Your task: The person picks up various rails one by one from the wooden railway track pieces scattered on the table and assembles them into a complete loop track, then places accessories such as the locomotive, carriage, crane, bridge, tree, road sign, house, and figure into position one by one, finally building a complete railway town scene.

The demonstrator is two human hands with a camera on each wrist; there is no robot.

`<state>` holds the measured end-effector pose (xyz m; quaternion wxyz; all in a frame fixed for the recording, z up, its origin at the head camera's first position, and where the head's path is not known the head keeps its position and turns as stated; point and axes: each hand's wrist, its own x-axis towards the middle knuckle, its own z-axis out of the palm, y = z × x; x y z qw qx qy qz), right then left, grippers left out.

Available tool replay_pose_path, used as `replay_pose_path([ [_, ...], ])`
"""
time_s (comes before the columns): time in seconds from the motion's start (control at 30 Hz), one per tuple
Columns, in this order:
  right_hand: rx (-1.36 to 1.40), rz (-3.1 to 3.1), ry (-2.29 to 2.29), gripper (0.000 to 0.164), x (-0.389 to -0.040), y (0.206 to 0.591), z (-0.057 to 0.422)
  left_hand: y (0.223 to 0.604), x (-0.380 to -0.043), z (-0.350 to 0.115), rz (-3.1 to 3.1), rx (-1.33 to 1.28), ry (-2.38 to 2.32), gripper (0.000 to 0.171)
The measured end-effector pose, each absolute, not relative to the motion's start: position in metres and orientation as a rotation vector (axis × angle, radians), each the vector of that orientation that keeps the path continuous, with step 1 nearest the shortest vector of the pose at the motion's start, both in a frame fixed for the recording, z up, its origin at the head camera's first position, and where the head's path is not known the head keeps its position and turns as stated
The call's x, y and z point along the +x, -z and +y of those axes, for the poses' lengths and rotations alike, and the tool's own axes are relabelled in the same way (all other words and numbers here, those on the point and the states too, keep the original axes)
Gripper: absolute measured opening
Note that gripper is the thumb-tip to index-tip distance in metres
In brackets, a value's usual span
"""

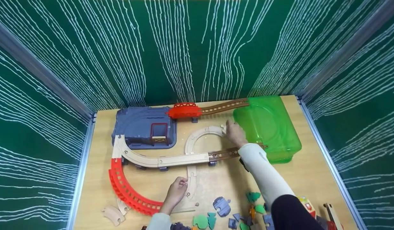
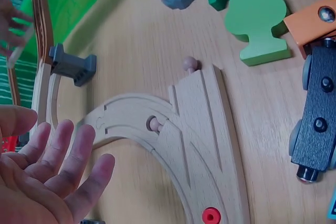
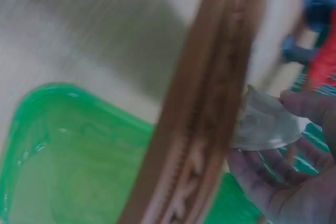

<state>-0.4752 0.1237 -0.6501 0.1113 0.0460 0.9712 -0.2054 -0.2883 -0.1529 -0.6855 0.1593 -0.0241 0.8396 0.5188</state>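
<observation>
My right hand [image 1: 236, 133] is at the far end of the pale wooden loop track [image 1: 197, 135], beside the green plastic tunnel base [image 1: 267, 124]. In the right wrist view, its thumb and fingers pinch a short pale track piece [image 3: 268, 121], blurred and partly hidden by the brown raised track [image 3: 199, 108]. My left hand [image 1: 177, 191] is beside the lower end of the loop track. The left wrist view shows its fingers loosely bent with nothing between them, near a curved wooden track [image 2: 126, 111] and a switch track [image 2: 207, 129] with a red dot.
A grey tunnel base [image 1: 139, 124], a red bridge [image 1: 185, 110] and a red curved track [image 1: 126, 188] form the outer circuit. A raised wooden track [image 1: 177, 160] crosses over the loop. Green trees [image 1: 200, 221], grey blocks and a black train car [image 2: 317, 108] lie near the front edge.
</observation>
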Motion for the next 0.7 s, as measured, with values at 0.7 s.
replay_pose_path([
  [0.7, 0.293, 2.811, 0.346, 0.029, -0.487, 0.710, 0.118, 0.702, -0.294, -0.155, 2.331, -0.123, -1.494, 0.017],
])
